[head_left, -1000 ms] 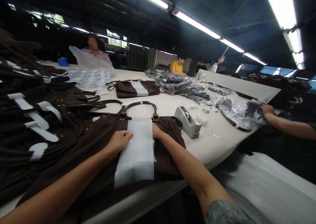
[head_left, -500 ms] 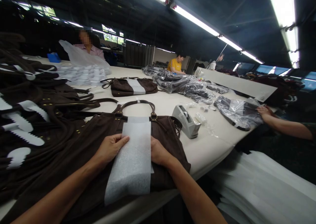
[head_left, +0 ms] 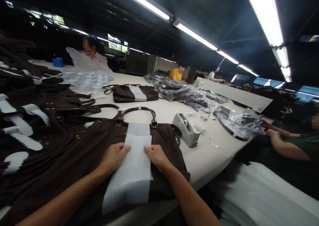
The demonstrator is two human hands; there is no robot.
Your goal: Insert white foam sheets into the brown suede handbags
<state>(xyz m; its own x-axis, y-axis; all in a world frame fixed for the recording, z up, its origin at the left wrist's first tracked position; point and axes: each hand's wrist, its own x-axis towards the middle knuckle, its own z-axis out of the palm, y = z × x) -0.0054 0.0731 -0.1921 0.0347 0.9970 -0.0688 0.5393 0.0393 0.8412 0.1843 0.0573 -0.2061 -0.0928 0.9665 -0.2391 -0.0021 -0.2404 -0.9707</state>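
Observation:
A dark brown handbag (head_left: 164, 153) lies flat at the front edge of the table, its looped handles pointing away from me. Across its middle runs a strip of thin white foam sheet (head_left: 132, 172), with a second layer overlapping near the top and the near end hanging over the bag's edge. My left hand (head_left: 115, 155) pinches the strip's left edge, thumb on top. On the opposite edge, my right hand (head_left: 157, 155) pinches the sheet the same way. A grey tape dispenser (head_left: 186, 130) stands just right of the bag.
Brown bags with white paper pieces (head_left: 21, 129) are heaped at left. Beyond lie a wrapped brown bag (head_left: 122, 93), plastic-bagged goods (head_left: 176, 89) and a white stack (head_left: 84, 79). At right, a co-worker's hands (head_left: 270, 128) hold a plastic-wrapped bag (head_left: 236, 121). White sheets (head_left: 251, 189) lie below.
My right hand has come from beside and partly behind the strip to a thumb-on-top pinch at its edge. A second layer's edge now shows. The view has shifted slightly.

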